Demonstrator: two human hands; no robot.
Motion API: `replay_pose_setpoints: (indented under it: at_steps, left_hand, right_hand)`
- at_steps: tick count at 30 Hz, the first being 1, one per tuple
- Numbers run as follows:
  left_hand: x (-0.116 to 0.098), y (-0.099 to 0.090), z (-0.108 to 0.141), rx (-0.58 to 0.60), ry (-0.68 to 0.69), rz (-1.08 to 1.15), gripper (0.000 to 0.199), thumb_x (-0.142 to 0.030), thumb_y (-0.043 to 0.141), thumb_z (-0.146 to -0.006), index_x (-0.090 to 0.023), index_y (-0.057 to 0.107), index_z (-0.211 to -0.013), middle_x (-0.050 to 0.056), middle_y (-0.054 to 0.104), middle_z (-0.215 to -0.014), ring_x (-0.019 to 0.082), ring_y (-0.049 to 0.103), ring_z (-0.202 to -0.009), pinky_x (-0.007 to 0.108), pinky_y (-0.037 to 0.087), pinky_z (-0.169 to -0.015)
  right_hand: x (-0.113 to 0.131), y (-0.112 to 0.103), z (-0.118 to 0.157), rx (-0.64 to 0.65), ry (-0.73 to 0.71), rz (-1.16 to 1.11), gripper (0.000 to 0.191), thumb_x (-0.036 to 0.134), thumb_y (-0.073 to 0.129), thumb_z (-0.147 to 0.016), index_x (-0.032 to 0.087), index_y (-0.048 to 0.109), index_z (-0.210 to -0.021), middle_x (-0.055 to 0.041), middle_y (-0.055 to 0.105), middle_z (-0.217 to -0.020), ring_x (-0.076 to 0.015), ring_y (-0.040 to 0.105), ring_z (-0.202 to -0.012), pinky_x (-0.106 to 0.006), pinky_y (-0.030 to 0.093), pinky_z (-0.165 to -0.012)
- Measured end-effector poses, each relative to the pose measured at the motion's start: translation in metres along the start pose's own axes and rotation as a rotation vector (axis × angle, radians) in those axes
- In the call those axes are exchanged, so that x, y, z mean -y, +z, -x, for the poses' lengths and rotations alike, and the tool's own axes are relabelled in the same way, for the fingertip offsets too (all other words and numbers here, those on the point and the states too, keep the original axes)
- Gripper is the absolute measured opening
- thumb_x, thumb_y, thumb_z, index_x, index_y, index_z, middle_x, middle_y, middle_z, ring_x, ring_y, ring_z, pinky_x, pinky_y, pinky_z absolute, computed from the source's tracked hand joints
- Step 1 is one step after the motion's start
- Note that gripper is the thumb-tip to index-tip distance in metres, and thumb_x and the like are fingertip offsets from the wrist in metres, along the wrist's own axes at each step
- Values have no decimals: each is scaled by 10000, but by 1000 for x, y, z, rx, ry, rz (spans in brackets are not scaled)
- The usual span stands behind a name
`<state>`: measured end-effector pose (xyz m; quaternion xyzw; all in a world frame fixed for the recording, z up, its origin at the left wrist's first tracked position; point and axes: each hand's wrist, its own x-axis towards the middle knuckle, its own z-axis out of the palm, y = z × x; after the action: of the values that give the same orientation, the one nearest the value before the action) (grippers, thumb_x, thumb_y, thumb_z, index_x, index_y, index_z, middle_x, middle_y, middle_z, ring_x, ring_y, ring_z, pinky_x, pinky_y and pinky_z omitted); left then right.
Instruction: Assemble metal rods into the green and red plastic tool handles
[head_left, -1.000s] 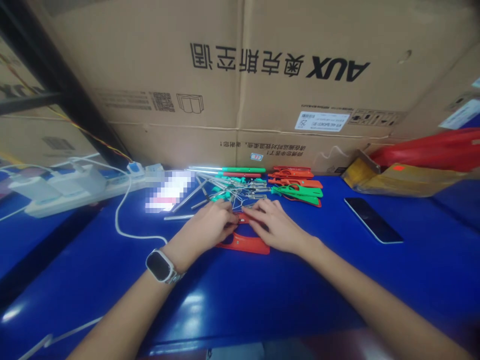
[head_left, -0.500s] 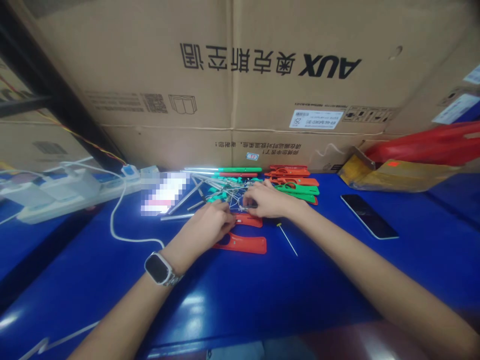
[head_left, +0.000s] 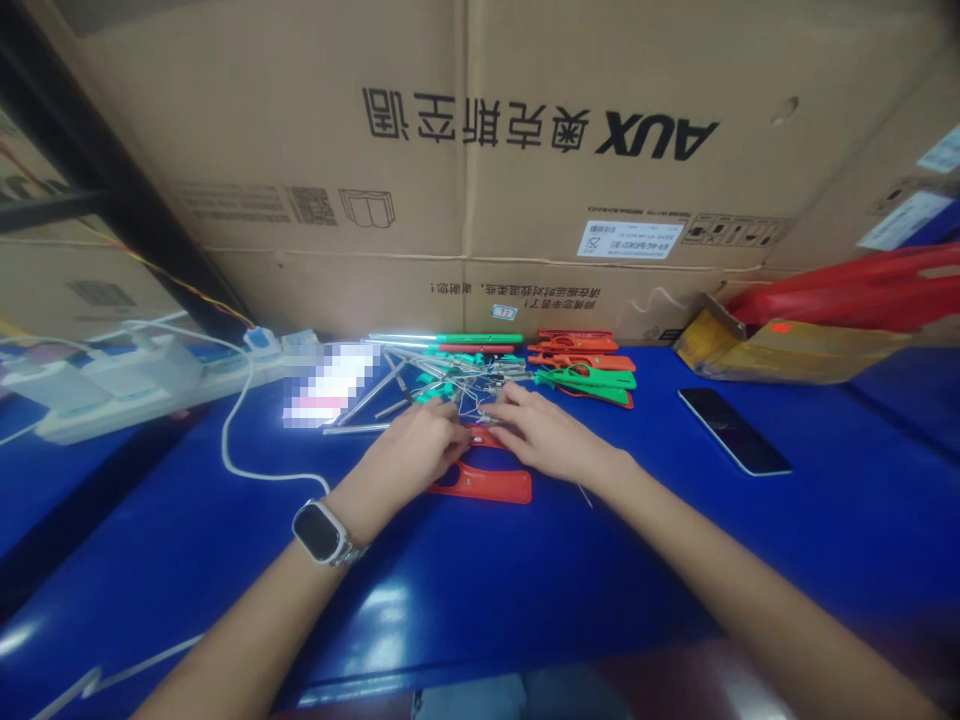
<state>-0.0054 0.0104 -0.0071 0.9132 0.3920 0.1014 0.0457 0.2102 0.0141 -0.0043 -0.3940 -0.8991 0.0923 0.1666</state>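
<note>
1. The left hand [head_left: 421, 446] is keeping its grip nearly closed, pinching the upper red piece [head_left: 487, 437] near its left end.
2. The right hand [head_left: 546, 432] is curling its fingers over that piece's right part; whether its grip is holding anything, I cannot tell.
3. The upper red piece is lying on the tabletop [head_left: 480, 590], between the lower red piece [head_left: 499, 486] and the metal rods and wires [head_left: 469, 378].
4. Green handles [head_left: 604, 379] are resting beyond the right hand.

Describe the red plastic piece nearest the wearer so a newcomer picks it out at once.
Find the big cardboard box, then the blue table before it, then the left hand. A flat red plastic piece pokes out on its near side. Unlike the red one at the fingertips, it lies closer to the wearer.
</note>
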Motion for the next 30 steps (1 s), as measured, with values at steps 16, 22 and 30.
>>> replay_pose_setpoints:
  at_steps: [16,22,30]
  left_hand:
    - [-1,-1,0,9,-15,9,229,-196,560,-953,-177,763,-849,69,652,-857,198,608,-822,312,450,-735]
    - [-2,-3,0,10,-7,21,239,-171,561,-945,-163,753,-802,68,638,-822,191,597,-806,298,452,-715]
    - [-1,-1,-1,-32,-24,43,114,-166,629,-901,-170,731,-952,58,625,-906,194,599,-822,310,484,-742]
  right_hand:
    - [-12,20,9,-103,-106,59,257,293,520,-990,169,736,-1055,-102,609,-994,-209,546,-937,-350,458,-823]
    - [-6,13,14,-26,-75,174,291,290,472,-1015,214,720,-1147,-92,616,-1025,-205,528,-953,-341,371,-784]
    - [7,4,15,56,-20,255,288,248,474,-1008,238,710,-1172,-94,630,-1060,-210,518,-945,-350,289,-767]
